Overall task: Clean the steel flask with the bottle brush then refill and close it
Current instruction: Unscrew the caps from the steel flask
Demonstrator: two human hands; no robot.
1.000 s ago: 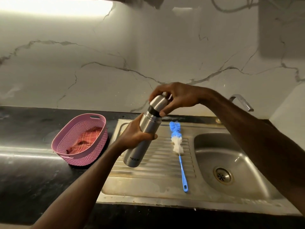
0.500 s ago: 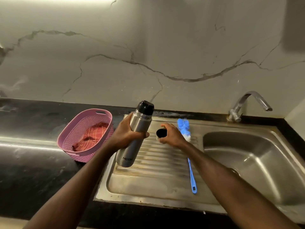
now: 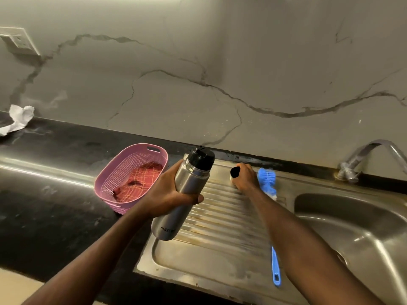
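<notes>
My left hand [image 3: 169, 194] grips the steel flask [image 3: 182, 194] around its middle and holds it tilted above the left edge of the drainboard [image 3: 220, 227]. A black inner stopper [image 3: 201, 158] closes its mouth. My right hand [image 3: 244, 176] holds the steel outer cap [image 3: 234, 172] down at the far end of the drainboard, its dark opening facing left. The blue bottle brush [image 3: 267, 181] lies on the drainboard just right of that hand, bristles far, handle [image 3: 275, 267] pointing toward me; my right forearm hides its middle.
A pink basket [image 3: 110, 183] with a red checked cloth stands on the black counter left of the drainboard. The sink bowl [image 3: 352, 227] and the tap [image 3: 361, 159] are on the right. A crumpled white paper [image 3: 18, 118] lies far left by the wall.
My right hand took the steel cap off the flask and brought it down to the far end of the drainboard beside the brush. The flask stays in my left hand.
</notes>
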